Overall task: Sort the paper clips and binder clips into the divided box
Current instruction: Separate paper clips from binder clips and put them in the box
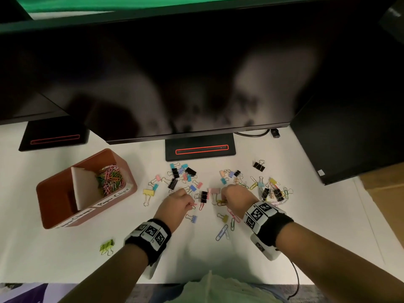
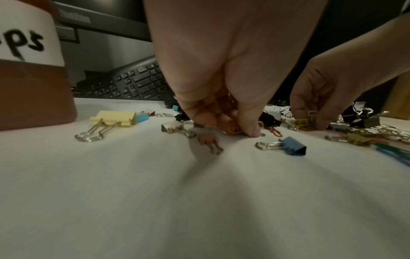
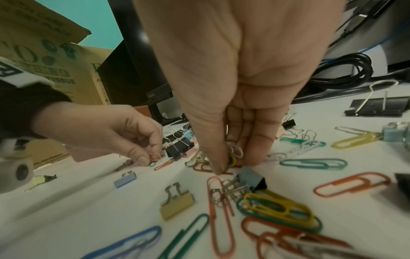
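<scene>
A reddish-brown divided box (image 1: 54, 215) stands at the left. Its far compartment holds a heap of coloured paper clips (image 1: 110, 179). Loose binder clips, such as a black one (image 1: 203, 196) and a yellow one (image 1: 148, 192), lie mixed with paper clips (image 1: 223, 231) on the white table. My left hand (image 1: 192, 205) is down at the table, pinching a pink-orange paper clip (image 2: 233, 129) between thumb and fingers. Close by to the right, my right hand (image 1: 223, 202) pinches a yellow paper clip (image 3: 231, 161) together with a pale one.
Black monitors overhang the back of the table, and a stand foot (image 1: 200, 149) sits behind the clips. A green binder clip (image 1: 107, 246) lies alone near the front left. A cardboard box (image 1: 384, 193) stands off the table's right edge.
</scene>
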A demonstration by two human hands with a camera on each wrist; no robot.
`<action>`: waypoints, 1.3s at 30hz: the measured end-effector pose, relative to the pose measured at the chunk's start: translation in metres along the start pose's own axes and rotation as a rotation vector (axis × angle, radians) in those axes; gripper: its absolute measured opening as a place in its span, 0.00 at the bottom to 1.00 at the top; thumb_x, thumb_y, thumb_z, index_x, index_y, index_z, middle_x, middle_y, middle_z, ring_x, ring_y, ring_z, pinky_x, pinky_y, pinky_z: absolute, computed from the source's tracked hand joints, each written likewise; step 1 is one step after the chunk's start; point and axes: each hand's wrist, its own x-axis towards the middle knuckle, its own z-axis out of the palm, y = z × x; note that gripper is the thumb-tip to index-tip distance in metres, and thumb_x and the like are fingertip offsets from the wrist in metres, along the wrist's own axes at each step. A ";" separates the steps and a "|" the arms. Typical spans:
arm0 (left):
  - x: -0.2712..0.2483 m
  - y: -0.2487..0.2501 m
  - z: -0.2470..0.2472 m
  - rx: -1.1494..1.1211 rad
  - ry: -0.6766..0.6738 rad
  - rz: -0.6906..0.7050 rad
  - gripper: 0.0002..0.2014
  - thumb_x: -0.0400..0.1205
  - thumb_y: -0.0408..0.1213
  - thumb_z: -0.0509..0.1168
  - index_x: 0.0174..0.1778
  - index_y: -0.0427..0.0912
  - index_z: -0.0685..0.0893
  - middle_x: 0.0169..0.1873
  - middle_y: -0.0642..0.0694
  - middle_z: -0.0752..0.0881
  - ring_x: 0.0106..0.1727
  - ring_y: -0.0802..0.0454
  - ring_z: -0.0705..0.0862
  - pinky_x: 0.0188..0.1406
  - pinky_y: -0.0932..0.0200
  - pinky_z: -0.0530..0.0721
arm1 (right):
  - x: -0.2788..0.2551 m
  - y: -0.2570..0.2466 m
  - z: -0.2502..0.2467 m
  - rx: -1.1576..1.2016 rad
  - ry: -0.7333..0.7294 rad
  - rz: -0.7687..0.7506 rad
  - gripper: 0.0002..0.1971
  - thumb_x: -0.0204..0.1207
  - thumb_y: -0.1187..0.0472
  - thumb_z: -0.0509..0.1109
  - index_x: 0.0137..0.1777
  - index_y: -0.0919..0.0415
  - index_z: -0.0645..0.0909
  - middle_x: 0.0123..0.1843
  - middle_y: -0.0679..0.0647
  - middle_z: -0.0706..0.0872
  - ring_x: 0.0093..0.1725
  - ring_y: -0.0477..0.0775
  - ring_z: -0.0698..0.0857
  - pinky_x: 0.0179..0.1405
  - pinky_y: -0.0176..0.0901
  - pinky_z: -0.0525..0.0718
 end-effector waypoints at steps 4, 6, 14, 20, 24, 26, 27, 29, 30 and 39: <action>0.004 0.001 -0.002 0.082 -0.051 0.016 0.07 0.81 0.37 0.63 0.47 0.37 0.83 0.49 0.44 0.78 0.47 0.47 0.82 0.49 0.52 0.83 | -0.001 -0.002 0.002 -0.003 -0.011 0.009 0.12 0.74 0.71 0.63 0.57 0.64 0.80 0.56 0.59 0.84 0.55 0.58 0.83 0.55 0.46 0.84; 0.004 0.002 -0.003 0.140 -0.060 0.057 0.08 0.82 0.38 0.62 0.48 0.38 0.83 0.49 0.44 0.79 0.47 0.47 0.82 0.48 0.53 0.83 | -0.002 -0.002 0.002 0.000 -0.010 0.007 0.12 0.75 0.70 0.62 0.57 0.65 0.80 0.57 0.60 0.83 0.56 0.58 0.83 0.56 0.46 0.84; 0.003 -0.002 -0.008 0.122 -0.059 0.120 0.04 0.81 0.35 0.63 0.45 0.39 0.82 0.50 0.48 0.79 0.46 0.51 0.82 0.47 0.60 0.81 | -0.006 0.003 -0.003 -0.016 -0.024 -0.044 0.13 0.74 0.69 0.63 0.57 0.64 0.80 0.57 0.58 0.83 0.57 0.58 0.82 0.57 0.47 0.83; 0.002 -0.007 -0.008 0.124 -0.091 0.105 0.07 0.83 0.38 0.61 0.49 0.39 0.81 0.52 0.48 0.79 0.45 0.49 0.82 0.48 0.53 0.83 | -0.013 0.012 -0.008 0.038 -0.002 -0.096 0.10 0.77 0.63 0.62 0.56 0.57 0.79 0.57 0.55 0.85 0.56 0.56 0.82 0.57 0.48 0.82; -0.003 -0.011 -0.012 0.079 -0.032 0.178 0.04 0.81 0.36 0.63 0.45 0.39 0.81 0.53 0.49 0.80 0.45 0.51 0.83 0.46 0.58 0.83 | -0.018 0.008 -0.009 0.069 0.046 -0.178 0.11 0.78 0.62 0.63 0.57 0.56 0.81 0.57 0.53 0.86 0.55 0.55 0.83 0.56 0.45 0.81; -0.006 -0.013 -0.018 0.033 0.006 0.163 0.03 0.81 0.35 0.64 0.44 0.39 0.80 0.53 0.50 0.79 0.45 0.55 0.81 0.46 0.61 0.82 | -0.018 0.003 -0.009 0.085 0.047 -0.221 0.12 0.78 0.61 0.64 0.61 0.54 0.81 0.59 0.52 0.87 0.56 0.54 0.84 0.57 0.43 0.81; -0.007 -0.013 -0.022 0.011 0.022 0.148 0.03 0.81 0.35 0.64 0.44 0.40 0.80 0.51 0.51 0.79 0.44 0.56 0.80 0.45 0.62 0.81 | -0.018 0.000 -0.008 0.089 0.034 -0.235 0.14 0.78 0.61 0.65 0.63 0.53 0.80 0.60 0.53 0.86 0.56 0.55 0.84 0.57 0.43 0.81; -0.008 -0.014 -0.027 -0.022 0.045 0.121 0.02 0.81 0.34 0.63 0.43 0.42 0.80 0.43 0.53 0.79 0.41 0.56 0.77 0.42 0.62 0.77 | -0.018 -0.008 -0.006 0.085 -0.003 -0.260 0.18 0.79 0.61 0.65 0.69 0.51 0.76 0.62 0.54 0.85 0.59 0.57 0.83 0.59 0.44 0.80; -0.009 -0.014 -0.029 -0.036 0.045 0.110 0.03 0.81 0.34 0.63 0.42 0.43 0.78 0.40 0.54 0.78 0.40 0.56 0.76 0.40 0.62 0.75 | -0.017 -0.012 -0.005 0.071 -0.014 -0.279 0.20 0.79 0.61 0.64 0.71 0.49 0.75 0.63 0.54 0.85 0.60 0.57 0.83 0.60 0.45 0.79; -0.018 -0.008 -0.023 -0.179 0.095 0.002 0.06 0.80 0.34 0.65 0.50 0.42 0.85 0.43 0.52 0.81 0.41 0.57 0.80 0.43 0.69 0.78 | 0.003 -0.036 0.008 -0.201 0.023 -0.277 0.13 0.79 0.69 0.58 0.61 0.59 0.75 0.55 0.61 0.82 0.51 0.63 0.84 0.44 0.51 0.85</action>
